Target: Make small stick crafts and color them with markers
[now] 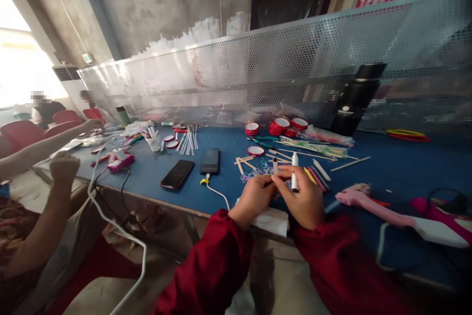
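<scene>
Stick between both hands, mostly hidden.

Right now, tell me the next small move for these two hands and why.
Probably bring the white tube in the right hand to the small wooden stick pinched by the left hand: both hands meet over the blue table, tube upright beside the stick.

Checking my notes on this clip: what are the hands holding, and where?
The right hand holds a white stick by its lower half; both hands' fingertips, left hand too, pinch something too small to identify.
</scene>
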Motion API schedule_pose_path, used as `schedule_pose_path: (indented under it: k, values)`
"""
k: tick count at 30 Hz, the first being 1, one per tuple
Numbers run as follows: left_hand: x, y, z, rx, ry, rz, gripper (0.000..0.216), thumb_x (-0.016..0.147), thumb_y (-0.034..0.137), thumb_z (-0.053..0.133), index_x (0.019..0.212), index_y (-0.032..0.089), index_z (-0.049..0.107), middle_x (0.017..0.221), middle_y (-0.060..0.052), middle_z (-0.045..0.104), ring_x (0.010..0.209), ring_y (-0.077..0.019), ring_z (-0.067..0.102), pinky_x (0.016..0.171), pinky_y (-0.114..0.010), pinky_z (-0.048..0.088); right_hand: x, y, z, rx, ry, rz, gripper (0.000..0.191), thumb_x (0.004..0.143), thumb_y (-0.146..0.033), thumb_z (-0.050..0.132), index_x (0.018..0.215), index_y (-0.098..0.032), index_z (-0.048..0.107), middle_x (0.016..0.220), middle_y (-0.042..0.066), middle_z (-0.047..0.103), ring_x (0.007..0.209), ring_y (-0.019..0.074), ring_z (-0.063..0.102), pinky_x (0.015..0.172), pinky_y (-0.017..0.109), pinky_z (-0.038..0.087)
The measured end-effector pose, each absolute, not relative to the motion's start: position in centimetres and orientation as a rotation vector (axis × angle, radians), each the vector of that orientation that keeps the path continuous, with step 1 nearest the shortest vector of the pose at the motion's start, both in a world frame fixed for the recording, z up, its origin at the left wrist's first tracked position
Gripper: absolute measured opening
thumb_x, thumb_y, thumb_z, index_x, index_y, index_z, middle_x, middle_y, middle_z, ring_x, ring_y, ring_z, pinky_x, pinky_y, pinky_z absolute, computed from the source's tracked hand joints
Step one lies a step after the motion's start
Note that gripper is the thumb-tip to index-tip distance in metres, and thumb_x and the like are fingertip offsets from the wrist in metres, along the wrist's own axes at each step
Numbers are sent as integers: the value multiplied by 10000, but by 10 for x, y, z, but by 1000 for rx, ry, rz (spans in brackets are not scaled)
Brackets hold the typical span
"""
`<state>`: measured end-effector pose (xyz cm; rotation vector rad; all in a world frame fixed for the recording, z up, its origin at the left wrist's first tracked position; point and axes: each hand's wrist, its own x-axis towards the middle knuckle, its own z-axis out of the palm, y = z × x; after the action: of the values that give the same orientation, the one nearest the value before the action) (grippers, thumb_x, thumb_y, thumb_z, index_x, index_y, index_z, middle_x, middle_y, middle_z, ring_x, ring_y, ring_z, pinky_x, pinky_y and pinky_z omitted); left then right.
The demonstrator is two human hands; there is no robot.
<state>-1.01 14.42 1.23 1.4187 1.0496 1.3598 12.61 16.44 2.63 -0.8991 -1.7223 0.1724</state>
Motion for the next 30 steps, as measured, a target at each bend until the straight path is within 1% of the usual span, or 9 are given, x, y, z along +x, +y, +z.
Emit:
schedule_pose_path:
  k: [2,4,9,14,19,25,30]
  values:
    - [-10,147,11,1409,1039,1385,201,879,254,634,860,122,785,704,-19,641,640,-125,516,636,-242,418,125,166,25,-927,-1722,178,384,933,-589,662,1100,-244,676,935,87,810,908,299,770,810,412,587]
    - [-11,149,11,1409,1051,1385,200,874,237,641,891,118,801,727,-24,661,640,-124,513,650,-246,436,125,169,24,-967,-1727,177,409,936,-614,636,1092,-239,684,929,95,808,904,301,767,784,395,577]
    - [-10,151,12,1431,1111,1321,227,903,241,636,962,119,818,790,-42,708,673,-140,547,688,-264,471,127,178,20,-988,-1800,168,432,961,-647,544,957,-244,699,917,94,795,831,277,746,718,360,539]
    - [-10,154,6,1493,1144,1329,219,919,216,596,936,141,800,780,-40,704,692,-151,587,707,-268,482,127,178,23,-974,-1828,204,400,965,-620,532,903,-247,662,847,67,756,777,253,711,705,348,524]
    - [-11,153,9,1471,1192,1341,197,929,267,610,902,162,774,783,-50,719,710,-165,617,744,-282,522,124,176,25,-979,-1838,239,405,962,-626,511,866,-251,633,826,64,738,774,251,694,722,355,525]
    - [-12,148,17,1454,1223,1377,191,924,313,648,883,164,759,711,-37,679,703,-164,605,767,-289,534,120,179,25,-987,-1846,239,444,951,-668,482,865,-256,626,852,88,748,782,265,685,717,365,510]
    - [-12,149,15,1426,1190,1422,183,939,267,604,844,151,709,707,-18,641,672,-136,570,729,-261,508,118,175,28,-990,-1884,260,430,959,-643,435,850,-262,601,821,84,739,768,258,678,712,358,501]
